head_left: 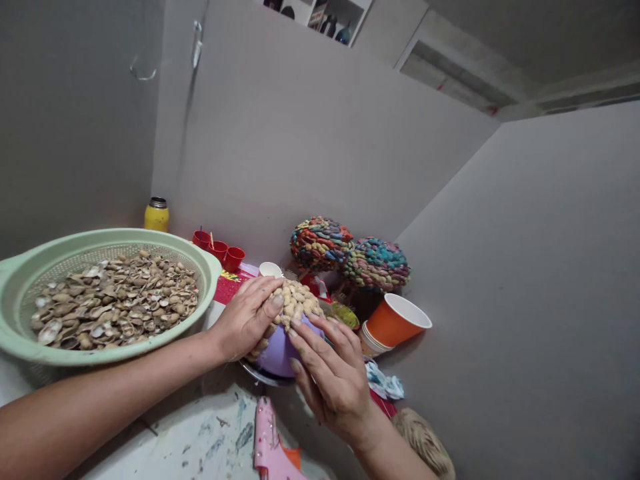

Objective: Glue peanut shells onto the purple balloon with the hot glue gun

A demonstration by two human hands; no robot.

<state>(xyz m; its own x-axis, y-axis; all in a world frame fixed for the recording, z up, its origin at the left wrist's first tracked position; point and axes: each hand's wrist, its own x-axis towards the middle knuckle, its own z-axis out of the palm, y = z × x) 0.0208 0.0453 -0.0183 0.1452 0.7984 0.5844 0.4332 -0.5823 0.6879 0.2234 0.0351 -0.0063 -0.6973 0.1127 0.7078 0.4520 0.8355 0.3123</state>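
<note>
A purple rounded form point(278, 352), its top and left side covered with peanut shells point(296, 301), sits on a round dish with a shiny rim point(266, 379). My left hand point(249, 318) lies over the upper left of the shells, fingers stretched out and thumb toward me. On the near right side, my right hand point(334, 370) touches the shells and the purple surface with extended, slightly bent fingers. The far side of the form is hidden. A pink glue gun point(270, 440) lies just in front, partly cut off by the frame's lower edge.
Left stands a green colander point(213, 267) of empty shells. Behind are red cups point(234, 259), a yellow bottle point(157, 217) and two colourful shell-covered balls point(323, 243). Right are an orange paper cup point(397, 323), a crumpled cloth point(384, 381) and beige yarn point(423, 440), near the wall.
</note>
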